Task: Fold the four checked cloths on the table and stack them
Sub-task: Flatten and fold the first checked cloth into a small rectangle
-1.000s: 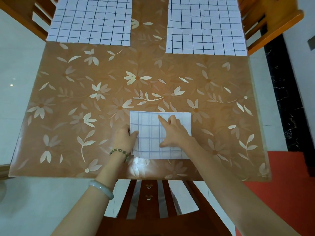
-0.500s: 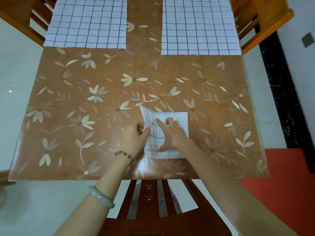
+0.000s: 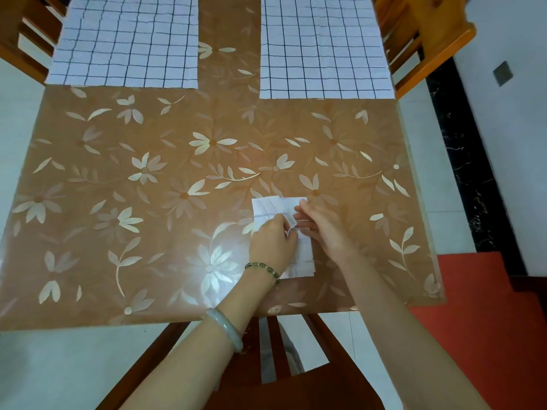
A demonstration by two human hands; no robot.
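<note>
Left hand (image 3: 273, 241) pinches a flap of the cloth (image 3: 266, 207) to fold it — right hand (image 3: 322, 229), seemingly flat-fingered, pins it steady.

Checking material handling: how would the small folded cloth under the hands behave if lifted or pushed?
Probably floppy: the folded cloth shows loose, uneven layers fanning at its far edge, and a flap curls by the left hand. Likely light, being thin fabric. Pushed, it may slide on the glossy table cover, possibly unfolding.
</note>
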